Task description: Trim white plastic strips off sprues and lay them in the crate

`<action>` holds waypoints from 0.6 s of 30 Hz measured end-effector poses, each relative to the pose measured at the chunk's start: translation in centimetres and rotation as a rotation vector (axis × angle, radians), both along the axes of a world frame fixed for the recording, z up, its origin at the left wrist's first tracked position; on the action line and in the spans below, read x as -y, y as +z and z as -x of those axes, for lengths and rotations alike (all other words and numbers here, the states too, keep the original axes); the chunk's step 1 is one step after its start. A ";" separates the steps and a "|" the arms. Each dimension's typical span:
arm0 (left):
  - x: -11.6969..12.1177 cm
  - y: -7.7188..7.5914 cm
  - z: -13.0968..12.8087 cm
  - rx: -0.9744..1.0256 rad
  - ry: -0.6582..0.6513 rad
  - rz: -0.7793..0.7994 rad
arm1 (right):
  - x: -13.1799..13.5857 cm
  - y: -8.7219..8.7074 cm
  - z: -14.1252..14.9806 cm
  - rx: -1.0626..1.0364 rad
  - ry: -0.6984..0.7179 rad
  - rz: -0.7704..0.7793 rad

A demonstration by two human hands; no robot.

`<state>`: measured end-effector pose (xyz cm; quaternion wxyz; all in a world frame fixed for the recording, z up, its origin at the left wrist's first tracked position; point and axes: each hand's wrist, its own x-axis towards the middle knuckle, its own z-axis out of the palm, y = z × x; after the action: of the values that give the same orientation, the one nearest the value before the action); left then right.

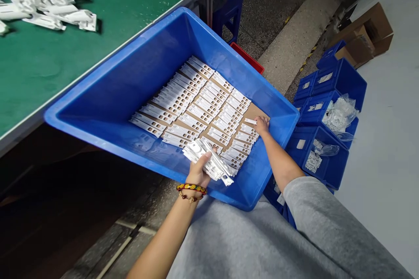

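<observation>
My left hand [199, 171] is wrapped round a stack of white plastic strips [209, 157], held over the near side of a large blue bin [121, 91]. Deep in the bin's right end, my right hand [261, 125] pinches the end of one white plastic strip [250, 121] just at the cardboard sheet [257, 112]. Rows of similar flat strips [203, 107] with square holes lie side by side on that cardboard. Whether the pinched strip touches the sheet, I cannot tell.
A green table [108, 13] borders the bin on the left, with a heap of white plastic parts [42, 2] on it. Stacked blue crates [330, 178] holding bagged parts stand at right, below an opened cardboard box [366, 37]. A blue stool [231, 13] and a red tray [247, 57] are behind.
</observation>
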<state>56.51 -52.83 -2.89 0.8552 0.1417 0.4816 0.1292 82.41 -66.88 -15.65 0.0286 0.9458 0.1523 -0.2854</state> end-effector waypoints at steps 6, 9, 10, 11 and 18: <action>0.1 0.4 -0.4 -0.027 0.011 -0.038 | -1.1 2.1 -0.2 -0.014 -0.042 -0.072; 0.4 0.2 -0.6 -0.066 0.022 -0.067 | -2.9 4.8 -0.1 -0.064 -0.040 -0.174; 0.5 0.2 -0.6 -0.076 0.031 -0.081 | -3.6 5.9 0.4 -0.106 -0.023 -0.216; 0.6 0.1 -0.6 -0.085 0.040 -0.095 | -4.1 7.1 1.2 -0.191 0.006 -0.273; 0.8 -0.2 -0.5 -0.060 -0.029 -0.156 | -4.7 13.9 9.7 -1.222 0.111 -0.686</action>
<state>57.00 -53.58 -3.09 0.8286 0.2186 0.4933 0.1494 72.68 -62.15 -1.71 -0.3477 0.5624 0.2705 -0.6998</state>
